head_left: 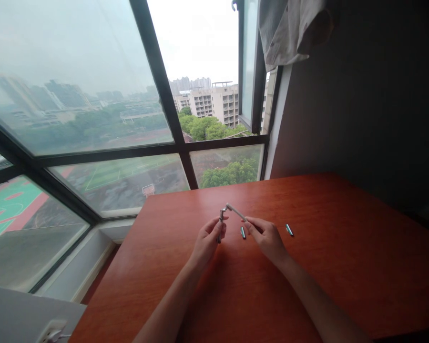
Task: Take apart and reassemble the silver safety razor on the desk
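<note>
Reddish-brown wooden table [139, 267], smooth top with faint grain and a soft sheen, a small dark and green piece [243, 233] lying near the middle, a similar second piece [289, 230] apart to its right, both slanted

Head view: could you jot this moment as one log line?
left hand: holds metal handle; right hand: holds pale stick, tip beside handle's top; table: small piece between hands, second piece further right
</note>
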Demonstrator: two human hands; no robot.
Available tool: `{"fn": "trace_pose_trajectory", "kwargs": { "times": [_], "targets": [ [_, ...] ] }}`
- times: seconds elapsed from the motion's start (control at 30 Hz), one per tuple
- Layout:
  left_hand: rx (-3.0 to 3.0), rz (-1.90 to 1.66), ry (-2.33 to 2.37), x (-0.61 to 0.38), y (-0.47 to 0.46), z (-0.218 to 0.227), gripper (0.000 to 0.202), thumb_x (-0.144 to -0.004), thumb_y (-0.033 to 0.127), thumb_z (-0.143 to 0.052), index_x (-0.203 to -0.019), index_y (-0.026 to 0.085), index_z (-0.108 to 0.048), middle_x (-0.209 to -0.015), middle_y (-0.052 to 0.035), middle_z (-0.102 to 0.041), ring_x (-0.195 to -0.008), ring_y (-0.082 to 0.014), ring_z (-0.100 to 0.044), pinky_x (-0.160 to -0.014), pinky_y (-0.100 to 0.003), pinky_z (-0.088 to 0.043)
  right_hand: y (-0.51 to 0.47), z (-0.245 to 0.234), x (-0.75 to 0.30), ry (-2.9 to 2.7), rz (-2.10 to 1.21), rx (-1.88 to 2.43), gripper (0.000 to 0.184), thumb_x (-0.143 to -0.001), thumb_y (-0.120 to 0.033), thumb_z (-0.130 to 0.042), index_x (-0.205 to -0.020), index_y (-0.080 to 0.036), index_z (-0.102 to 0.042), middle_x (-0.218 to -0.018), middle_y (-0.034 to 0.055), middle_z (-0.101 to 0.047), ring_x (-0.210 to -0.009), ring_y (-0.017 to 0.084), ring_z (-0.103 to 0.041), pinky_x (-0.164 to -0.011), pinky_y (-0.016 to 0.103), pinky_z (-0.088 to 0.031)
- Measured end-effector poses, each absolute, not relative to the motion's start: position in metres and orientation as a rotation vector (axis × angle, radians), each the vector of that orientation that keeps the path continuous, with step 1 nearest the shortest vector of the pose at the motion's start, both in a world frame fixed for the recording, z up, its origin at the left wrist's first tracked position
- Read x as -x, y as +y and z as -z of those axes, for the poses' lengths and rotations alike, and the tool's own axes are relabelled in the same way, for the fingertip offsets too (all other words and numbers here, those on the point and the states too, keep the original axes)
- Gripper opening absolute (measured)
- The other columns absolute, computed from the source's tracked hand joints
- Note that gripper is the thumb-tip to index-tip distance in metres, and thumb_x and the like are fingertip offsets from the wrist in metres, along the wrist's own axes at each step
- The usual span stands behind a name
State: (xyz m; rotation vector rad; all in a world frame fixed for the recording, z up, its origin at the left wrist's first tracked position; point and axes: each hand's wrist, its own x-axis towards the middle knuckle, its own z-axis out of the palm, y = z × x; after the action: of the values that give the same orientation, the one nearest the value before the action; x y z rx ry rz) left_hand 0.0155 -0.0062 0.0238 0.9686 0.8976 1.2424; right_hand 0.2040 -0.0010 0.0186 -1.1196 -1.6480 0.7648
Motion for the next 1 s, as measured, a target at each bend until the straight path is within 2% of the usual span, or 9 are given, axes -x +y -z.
{"fn": "trace_pose_trajectory", "kwargs": {
  "times": [0.3,0.53,0.8,1.0],
  "targets": [
    [-1.062,-1.231,0.953,-0.008,-0.001,-0.017,0.041,-0.078,0.041,-0.068,-0.109,0.014,-0.069,-0.07,-0.0025,-0.053,-0.063,-0.012,-0.042,-0.058,-0.023,-0.031,0.001,-0.016,-0.205,-1.692,-0.696,1.176,0.033,-0.09,-0.036,-0.049,-0.089,-0.015,-0.073,-0.07,0.0044,-0.068,-0.064,0.018,-0.061,-0.058,0.024,-0.044],
    [-1.369,-1.208,1.177,0.003,0.001,-0.021,0.042,-0.082,0.045,-0.059,-0.109,0.014,-0.068,-0.073,-0.0038,-0.058,-0.067,-0.0144,-0.047,-0.06,-0.023,-0.036,-0.002,-0.022,-0.207,-1.779,-0.656,1.119,0.03,-0.091,-0.034,-0.048,-0.09,-0.016,-0.073,-0.077,0.005,-0.07,-0.068,0.018,-0.062,-0.06,0.024,-0.043],
    [-1.535,-1.248,1.277,0.009,0.002,-0.027,0.035,-0.082,0.044,-0.057,-0.093,0.013,-0.069,-0.072,-0.0034,-0.059,-0.067,-0.0152,-0.05,-0.062,-0.024,-0.041,-0.003,-0.028,-0.21,-1.861,-0.613,1.036,0.031,-0.093,-0.034,-0.046,-0.083,-0.017,-0.071,-0.069,0.0036,-0.067,-0.063,0.016,-0.059,-0.058,0.024,-0.04],
    [-1.601,-1.248,1.284,0.014,0.002,-0.03,0.034,-0.083,0.043,-0.058,-0.094,0.013,-0.069,-0.071,-0.0031,-0.057,-0.066,-0.0143,-0.048,-0.059,-0.023,-0.038,-0.001,-0.026,-0.213,-1.854,-0.602,1.052,0.031,-0.093,-0.034,-0.047,-0.084,-0.018,-0.071,-0.075,0.0046,-0.069,-0.067,0.017,-0.061,-0.06,0.024,-0.041]
  ]
}}
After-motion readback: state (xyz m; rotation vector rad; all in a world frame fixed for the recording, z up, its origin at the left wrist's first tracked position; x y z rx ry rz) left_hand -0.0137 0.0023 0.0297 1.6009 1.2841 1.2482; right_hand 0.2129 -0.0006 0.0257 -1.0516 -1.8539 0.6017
